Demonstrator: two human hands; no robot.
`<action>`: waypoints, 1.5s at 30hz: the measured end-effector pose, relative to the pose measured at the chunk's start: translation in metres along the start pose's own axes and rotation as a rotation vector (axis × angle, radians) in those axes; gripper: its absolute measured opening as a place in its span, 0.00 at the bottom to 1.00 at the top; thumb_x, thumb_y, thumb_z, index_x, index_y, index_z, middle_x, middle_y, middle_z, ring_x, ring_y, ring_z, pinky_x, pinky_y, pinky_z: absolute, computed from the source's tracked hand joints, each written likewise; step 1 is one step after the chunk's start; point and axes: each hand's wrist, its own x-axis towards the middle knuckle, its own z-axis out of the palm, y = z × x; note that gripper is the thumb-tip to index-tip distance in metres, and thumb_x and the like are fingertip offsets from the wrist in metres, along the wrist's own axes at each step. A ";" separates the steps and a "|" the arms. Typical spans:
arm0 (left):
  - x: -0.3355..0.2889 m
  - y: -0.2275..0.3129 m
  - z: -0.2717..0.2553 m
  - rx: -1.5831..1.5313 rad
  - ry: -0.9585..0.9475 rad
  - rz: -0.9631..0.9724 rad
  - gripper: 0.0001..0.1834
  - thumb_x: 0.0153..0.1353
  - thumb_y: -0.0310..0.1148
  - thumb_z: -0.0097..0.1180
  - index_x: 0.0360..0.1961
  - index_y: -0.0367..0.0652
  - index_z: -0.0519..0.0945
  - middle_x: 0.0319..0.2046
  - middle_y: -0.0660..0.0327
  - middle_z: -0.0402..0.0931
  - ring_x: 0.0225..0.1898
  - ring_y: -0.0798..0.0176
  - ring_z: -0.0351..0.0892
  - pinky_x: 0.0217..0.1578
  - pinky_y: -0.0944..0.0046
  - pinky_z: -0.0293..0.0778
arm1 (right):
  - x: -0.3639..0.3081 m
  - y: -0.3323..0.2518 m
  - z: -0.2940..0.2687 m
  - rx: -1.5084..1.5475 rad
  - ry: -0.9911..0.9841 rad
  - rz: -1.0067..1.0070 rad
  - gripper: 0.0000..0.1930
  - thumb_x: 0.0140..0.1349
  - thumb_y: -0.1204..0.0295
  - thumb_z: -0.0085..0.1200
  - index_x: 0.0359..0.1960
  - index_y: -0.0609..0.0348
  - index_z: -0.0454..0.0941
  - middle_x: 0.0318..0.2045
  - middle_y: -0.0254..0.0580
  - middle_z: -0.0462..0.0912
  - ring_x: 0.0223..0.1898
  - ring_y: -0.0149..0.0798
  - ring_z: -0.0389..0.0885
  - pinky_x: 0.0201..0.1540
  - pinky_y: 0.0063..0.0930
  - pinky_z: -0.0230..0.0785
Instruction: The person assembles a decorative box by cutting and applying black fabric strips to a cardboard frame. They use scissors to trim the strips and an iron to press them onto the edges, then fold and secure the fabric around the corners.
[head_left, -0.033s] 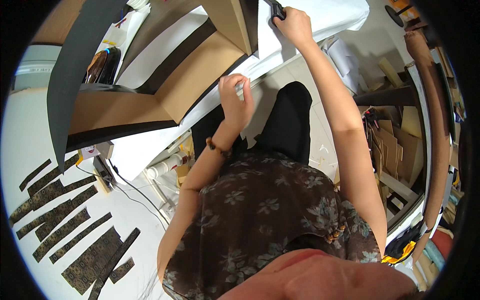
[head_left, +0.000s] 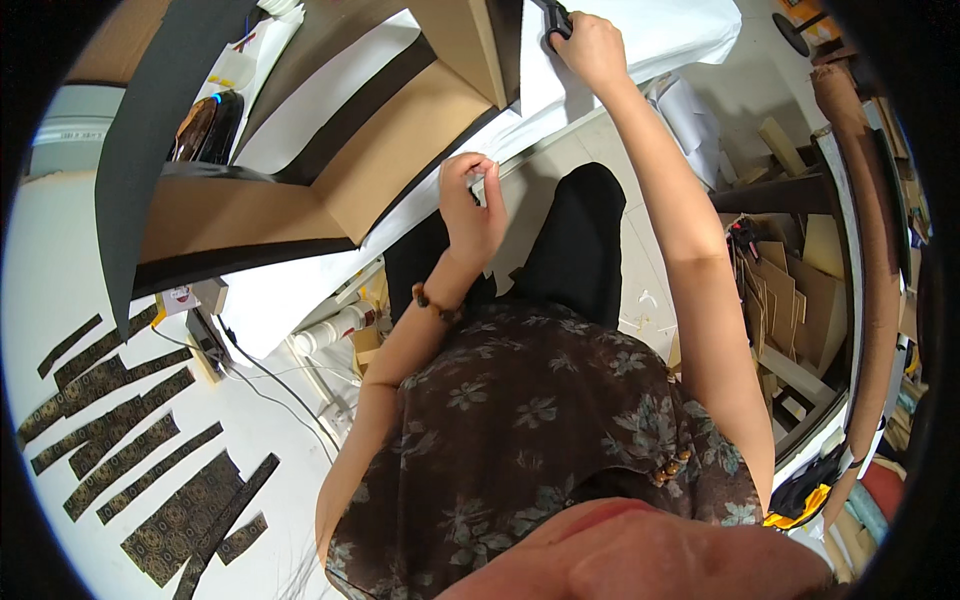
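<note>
My right hand (head_left: 594, 52) is closed around a black-handled tool (head_left: 555, 18) over white sheeting (head_left: 650, 28) at the top. The tool's far end runs past the edge of the view, so its kind does not show. Lower and to the left, my left hand (head_left: 472, 215) has its fingers curled and thumb tip against them. Whatever sits in that pinch, if anything, is hidden. Right beside its fingertips is the near edge of a board structure (head_left: 400, 150), tan inside with black edges, resting on the white-covered table.
A black panel (head_left: 150, 150) rises at the structure's left. Dark patterned strips (head_left: 120, 450) lie on a white surface at lower left, with cables (head_left: 270, 395) nearby. Cardboard offcuts (head_left: 775, 300) and a long brown roll (head_left: 865, 250) stand at the right.
</note>
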 end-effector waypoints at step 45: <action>-0.065 0.034 -0.194 -1.052 0.232 -0.763 0.15 0.67 0.26 0.54 0.54 0.35 0.74 0.46 0.56 0.79 0.46 0.66 0.79 0.49 0.64 0.74 | -0.193 -0.276 -0.087 1.069 -0.362 -0.494 0.04 0.56 0.85 0.54 0.32 0.64 0.76 0.32 0.45 0.79 0.34 0.45 0.79 0.39 0.30 0.72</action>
